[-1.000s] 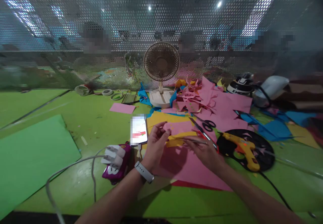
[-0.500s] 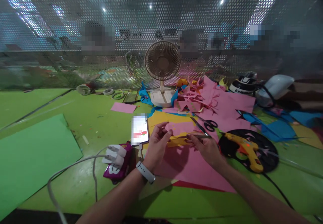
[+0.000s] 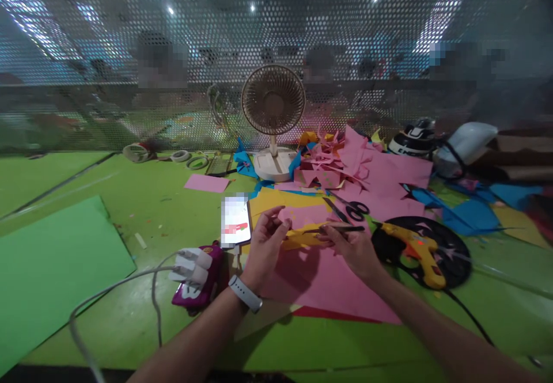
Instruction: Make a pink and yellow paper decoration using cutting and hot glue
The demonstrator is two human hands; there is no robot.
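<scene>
Nearest, beneath both hands, lies a large flat pink paper sheet [image 3: 319,291]. Above it, a narrow yellow paper strip [image 3: 302,238] runs crosswise; the left grip [image 3: 263,250] pinches its left end, and the right grip [image 3: 354,253], by its right end, clasps a slim dark stick-like tool [image 3: 352,228]. Just beyond are black-handled scissors [image 3: 358,210]. The tool, slanted a second ago, is now nearly level.

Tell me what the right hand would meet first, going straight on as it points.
The right hand points forward and leftward, so probably the yellow paper by its fingertips, though depth is hard to judge from this one view.
</scene>
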